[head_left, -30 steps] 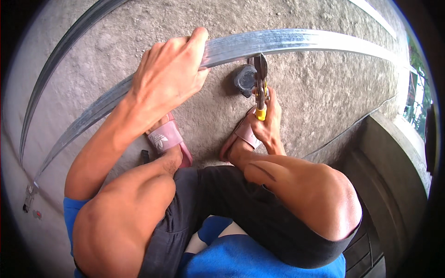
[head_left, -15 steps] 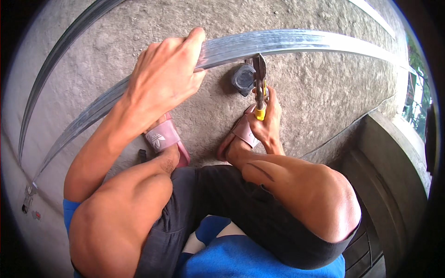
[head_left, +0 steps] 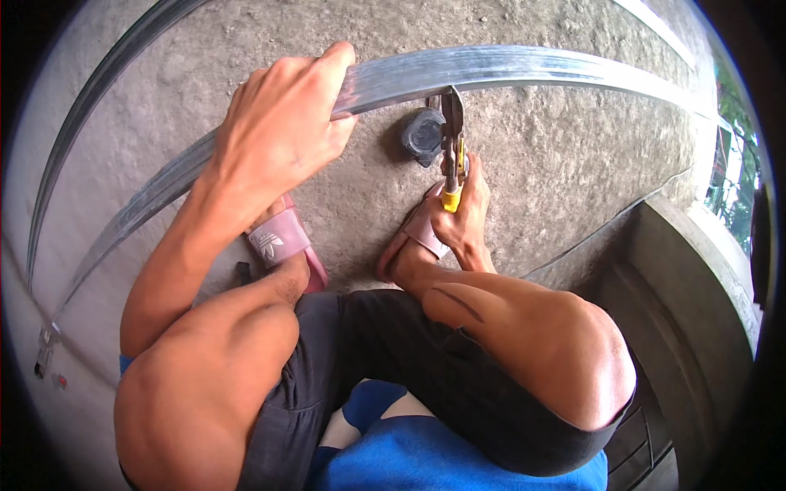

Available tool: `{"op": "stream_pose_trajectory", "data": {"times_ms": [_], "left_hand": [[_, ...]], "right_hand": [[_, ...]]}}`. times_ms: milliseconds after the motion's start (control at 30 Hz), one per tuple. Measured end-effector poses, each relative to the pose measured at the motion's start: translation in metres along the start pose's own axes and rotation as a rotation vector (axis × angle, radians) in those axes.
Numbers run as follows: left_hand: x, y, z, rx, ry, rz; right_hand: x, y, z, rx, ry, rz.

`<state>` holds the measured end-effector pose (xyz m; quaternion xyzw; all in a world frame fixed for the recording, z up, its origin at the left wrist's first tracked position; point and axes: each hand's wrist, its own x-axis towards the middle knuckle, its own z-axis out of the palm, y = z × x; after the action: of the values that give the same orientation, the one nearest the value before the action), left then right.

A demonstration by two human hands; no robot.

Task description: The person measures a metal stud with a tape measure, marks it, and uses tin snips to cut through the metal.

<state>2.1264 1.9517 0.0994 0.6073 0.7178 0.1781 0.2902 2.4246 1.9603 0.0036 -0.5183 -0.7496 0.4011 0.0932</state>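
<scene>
My left hand (head_left: 282, 123) is wrapped over a long silvery metal channel (head_left: 491, 67), which looks curved across the view. In my right hand (head_left: 469, 204) is a pair of tin snips (head_left: 452, 147) with yellow grips. Their dark blades point away from me and meet the near edge of the channel, right of my left hand. How far the blades are apart is hard to see. Just left of the snips, a dark round tape measure (head_left: 422, 135) lies on the ground.
A second metal strip (head_left: 82, 106) runs along the far left. My feet in pink slides (head_left: 278, 237) stand on rough concrete ground (head_left: 573, 164). At the right is a concrete ledge (head_left: 696, 245). A small metal object (head_left: 43, 353) lies at the left edge.
The channel, both hands and the snips have shifted slightly left in view. The snips remain against the channel's near edge, and both grips are kept.
</scene>
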Motion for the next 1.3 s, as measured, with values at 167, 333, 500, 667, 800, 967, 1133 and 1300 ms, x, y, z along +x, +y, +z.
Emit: {"op": "stream_pose_trajectory", "data": {"times_ms": [167, 333, 500, 667, 800, 967, 1133, 1300], "left_hand": [[-0.003, 0.0, -0.003, -0.01, -0.02, 0.024], [-0.011, 0.007, 0.0, -0.064, -0.004, 0.013], [-0.012, 0.005, 0.006, -0.116, -0.003, 0.002], [-0.015, 0.005, 0.004, -0.117, -0.024, -0.016], [-0.012, 0.002, 0.011, -0.123, -0.013, 0.009], [-0.014, 0.002, 0.011, -0.107, 0.023, 0.028], [-0.014, 0.004, 0.007, -0.118, -0.003, 0.02], [-0.014, 0.007, 0.009, -0.118, -0.002, -0.006]], "right_hand": [[0.001, 0.0, 0.002, 0.014, 0.005, -0.018], [0.002, 0.006, 0.01, 0.089, -0.053, -0.064], [-0.003, 0.017, 0.019, 0.108, -0.044, -0.077], [-0.007, 0.023, 0.019, 0.085, -0.1, -0.04], [-0.009, 0.033, 0.022, 0.046, -0.054, -0.053], [-0.004, 0.021, 0.017, 0.115, -0.046, -0.062], [-0.002, 0.018, 0.018, 0.134, -0.021, -0.086], [-0.004, 0.014, 0.016, 0.14, -0.011, -0.052]]}}
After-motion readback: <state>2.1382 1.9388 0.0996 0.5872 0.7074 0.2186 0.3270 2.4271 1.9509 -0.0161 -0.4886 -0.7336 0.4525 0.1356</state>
